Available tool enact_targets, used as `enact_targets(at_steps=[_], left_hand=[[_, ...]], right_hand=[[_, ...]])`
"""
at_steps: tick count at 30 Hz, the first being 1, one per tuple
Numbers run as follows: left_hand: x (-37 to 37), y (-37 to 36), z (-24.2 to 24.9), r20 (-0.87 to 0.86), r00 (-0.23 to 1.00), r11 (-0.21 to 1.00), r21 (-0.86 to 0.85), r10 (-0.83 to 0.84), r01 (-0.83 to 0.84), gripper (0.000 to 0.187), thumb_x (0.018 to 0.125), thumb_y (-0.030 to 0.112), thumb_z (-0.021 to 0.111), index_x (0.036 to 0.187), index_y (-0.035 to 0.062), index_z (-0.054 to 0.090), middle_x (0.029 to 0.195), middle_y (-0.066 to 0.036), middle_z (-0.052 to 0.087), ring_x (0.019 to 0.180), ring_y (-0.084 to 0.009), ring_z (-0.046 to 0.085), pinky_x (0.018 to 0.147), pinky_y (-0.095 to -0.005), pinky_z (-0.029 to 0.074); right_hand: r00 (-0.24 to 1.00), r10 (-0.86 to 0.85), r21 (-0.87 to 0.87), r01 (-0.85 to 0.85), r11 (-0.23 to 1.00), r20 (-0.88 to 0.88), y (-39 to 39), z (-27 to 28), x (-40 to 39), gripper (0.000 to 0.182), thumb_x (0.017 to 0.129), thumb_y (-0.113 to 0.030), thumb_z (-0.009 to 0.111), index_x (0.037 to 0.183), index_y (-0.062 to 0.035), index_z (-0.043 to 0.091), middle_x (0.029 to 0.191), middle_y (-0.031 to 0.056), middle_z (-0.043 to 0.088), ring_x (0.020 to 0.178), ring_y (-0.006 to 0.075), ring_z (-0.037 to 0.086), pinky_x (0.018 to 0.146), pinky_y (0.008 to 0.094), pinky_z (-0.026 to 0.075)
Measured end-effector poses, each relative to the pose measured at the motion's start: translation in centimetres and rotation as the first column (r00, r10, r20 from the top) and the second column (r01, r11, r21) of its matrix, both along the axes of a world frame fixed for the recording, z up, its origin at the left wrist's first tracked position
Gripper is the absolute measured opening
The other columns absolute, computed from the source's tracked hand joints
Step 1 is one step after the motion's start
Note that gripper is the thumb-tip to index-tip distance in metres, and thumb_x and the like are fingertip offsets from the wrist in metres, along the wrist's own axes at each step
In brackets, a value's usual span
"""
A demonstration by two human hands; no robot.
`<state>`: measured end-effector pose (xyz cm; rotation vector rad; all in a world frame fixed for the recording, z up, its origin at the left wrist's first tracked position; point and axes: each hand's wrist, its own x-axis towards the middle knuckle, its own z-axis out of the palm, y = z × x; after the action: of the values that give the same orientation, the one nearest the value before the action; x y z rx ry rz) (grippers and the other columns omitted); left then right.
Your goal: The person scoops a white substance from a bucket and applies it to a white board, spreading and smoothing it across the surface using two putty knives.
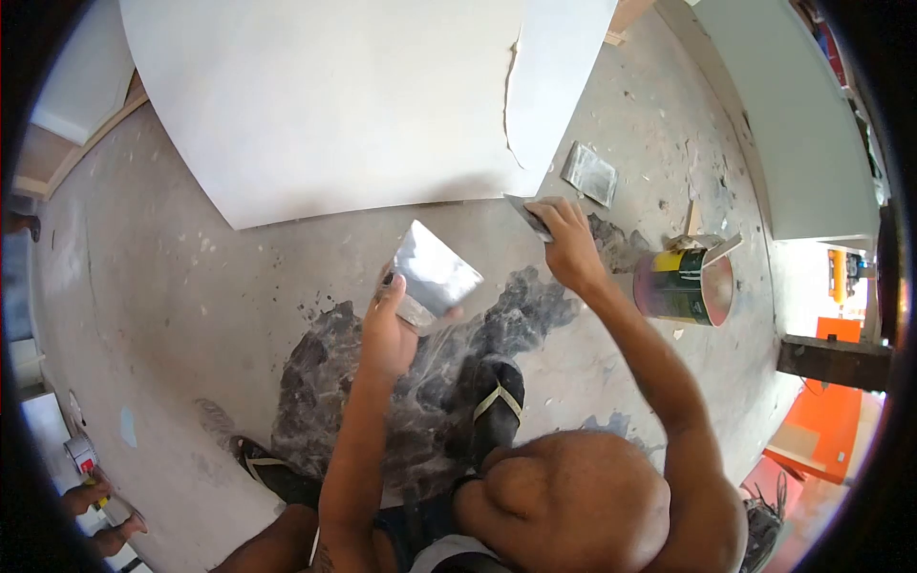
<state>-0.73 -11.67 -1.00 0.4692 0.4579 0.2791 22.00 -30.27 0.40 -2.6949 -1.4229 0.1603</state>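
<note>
A broad metal putty knife (436, 269) is in my left hand (390, 325), its shiny blade tilted upward in front of me. My right hand (571, 244) grips a second, darker putty knife (527, 218) whose blade reaches the near right corner of a large white panel (353, 105). A raised, ragged strip of white filler (513, 95) runs along the panel near its right edge. Both hands are closed around their tools, the left one lower and to the left of the right.
On the concrete floor (172, 315), right of the panel, lies a flat grey square piece (590, 175). A paint can (683, 286) with a stick across it stands by my right forearm. Dark stains spread around my sandals. At lower left show another person's hands (100, 520).
</note>
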Motion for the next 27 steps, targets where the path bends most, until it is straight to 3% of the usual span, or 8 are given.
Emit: enact_targets(at_steps=[2,6,8,11,16,18,23,27], left_hand=[[0.6,-1.4,0.3,-0.04,0.999,0.998,-0.068,0.005,-0.008,0.041,0.105,0.034,0.048,0.133,0.0037,0.05,0.122,-0.017,0.064,0.104,-0.0309,0.068,0.073,-0.0462,0.062],[1.3,-3.5,-0.9,-0.083,0.996,0.911,-0.406,0.043,-0.073,0.036,0.105,0.041,0.046,0.12,0.0104,0.058,0.099,-0.011,0.071,0.083,-0.0244,0.072,0.056,-0.0418,0.057],[1.8,-3.5,0.3,-0.003,0.998,0.905,-0.424,-0.056,0.049,0.038,0.105,0.039,0.046,0.125,0.0088,0.056,0.097,-0.01,0.071,0.081,-0.0249,0.072,0.058,-0.0423,0.059],[1.6,-1.4,2.8,0.251,0.947,0.971,-0.079,-0.202,0.228,0.04,0.105,0.036,0.046,0.131,0.0066,0.053,0.108,-0.013,0.069,0.092,-0.0265,0.071,0.064,-0.044,0.062],[2.5,-0.2,5.2,0.282,0.958,0.992,0.129,-0.054,0.018,0.042,0.104,0.026,0.048,0.139,0.0034,0.043,0.136,-0.02,0.052,0.123,-0.0344,0.058,0.097,-0.0525,0.054],[2.9,0.1,6.7,0.261,0.964,0.806,0.561,0.044,-0.189,0.041,0.102,0.019,0.048,0.139,0.0031,0.043,0.141,-0.02,0.049,0.122,-0.0367,0.059,0.108,-0.0523,0.046],[3.9,1.2,9.2,0.225,0.951,0.136,0.971,-0.214,-0.199,0.064,0.078,-0.018,0.047,0.135,0.0108,0.055,0.145,-0.019,0.046,0.138,-0.0407,0.043,0.11,-0.0486,0.042],[2.7,3.3,9.0,-0.216,0.959,-0.488,0.867,-0.183,0.102,0.066,0.074,-0.016,0.049,0.133,0.0122,0.062,0.143,-0.015,0.049,0.134,-0.0333,0.047,0.111,-0.0441,0.04]], right_hand=[[0.924,0.028,0.541,0.198,0.817,-0.381,-0.1,2.6,-3.3,0.047,0.08,0.006,0.059,0.124,-0.0076,0.061,0.126,0.013,0.058,0.122,0.0335,0.053,0.101,0.0478,0.042],[0.75,0.619,0.937,0.006,0.348,-0.234,0.1,3.0,-9.8,0.054,0.073,0.006,0.069,0.124,-0.0119,0.062,0.121,0.0143,0.058,0.12,0.0407,0.054,0.101,0.0495,0.043],[0.794,0.587,0.943,-0.053,0.328,-0.159,0.6,0.5,-10.8,0.059,0.074,0.006,0.068,0.129,-0.0123,0.058,0.123,0.0153,0.057,0.124,0.0423,0.051,0.104,0.0521,0.042],[0.816,0.305,0.573,0.038,0.819,-0.49,1.4,0.4,-7.6,0.068,0.073,0.012,0.066,0.136,-0.0092,0.05,0.137,0.0178,0.046,0.132,0.0402,0.043,0.111,0.0468,0.038],[0.715,0.172,0.672,0.509,0.538,-0.678,0.8,1.3,-6.6,0.044,0.088,0.001,0.062,0.13,-0.0057,0.052,0.129,0.0144,0.054,0.12,0.0296,0.054,0.102,0.042,0.046],[-0.122,0.624,0.037,0.971,0.236,-0.772,0.8,6.8,-7.2,0.03,0.094,-0.01,0.059,0.124,-0.0037,0.055,0.109,0.0106,0.064,0.098,0.0239,0.063,0.083,0.0409,0.053],[-0.431,0.598,-0.134,0.87,0.475,-0.676,2.8,10.1,-8.1,0.024,0.094,-0.016,0.059,0.108,0.0029,0.06,0.087,0.0094,0.066,0.064,0.0195,0.063,0.053,0.032,0.052],[-0.279,0.537,0.035,0.865,0.501,-0.797,2.5,14.9,-4.1,0.027,0.092,-0.012,0.06,0.111,0.0063,0.061,0.09,0.0136,0.068,0.067,0.0225,0.067,0.057,0.0346,0.056]])
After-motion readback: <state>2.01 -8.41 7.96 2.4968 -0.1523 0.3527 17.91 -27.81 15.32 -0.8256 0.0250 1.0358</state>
